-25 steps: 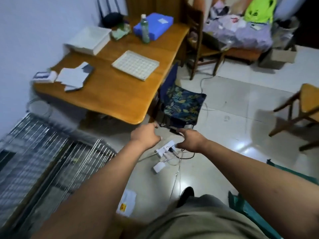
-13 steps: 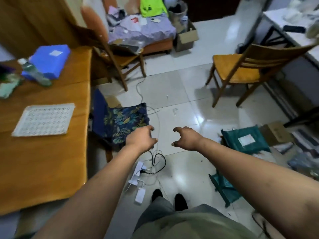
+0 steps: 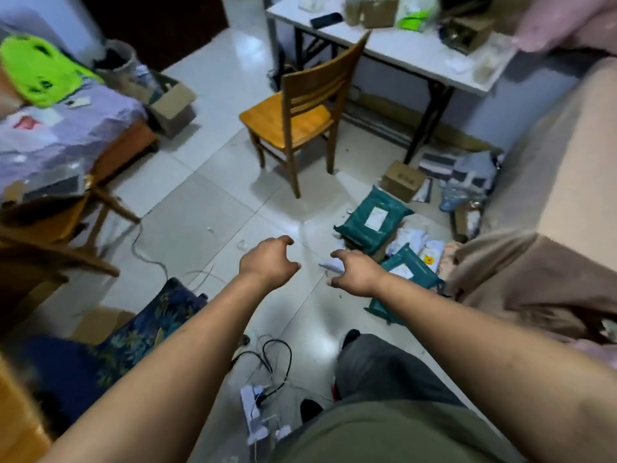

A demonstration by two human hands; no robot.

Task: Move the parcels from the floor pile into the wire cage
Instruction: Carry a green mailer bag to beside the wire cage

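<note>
Our left hand (image 3: 268, 262) and our right hand (image 3: 357, 272) reach out over the floor (image 3: 200, 208) with fingers bent a little, and they hold nothing. The parcels (image 3: 409, 237) lie in a pile at the right edge of the floor, just beside our right hand, with a green bag (image 3: 372, 218) and a brown box (image 3: 402, 180) among them. We cannot see the wire cage here, so we think many parcels are left to move.

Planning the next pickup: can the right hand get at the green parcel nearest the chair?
Probably yes. The right hand hangs empty just short of the green parcel, whose top is uncovered. The chair stands beyond it, not in the way.
</note>
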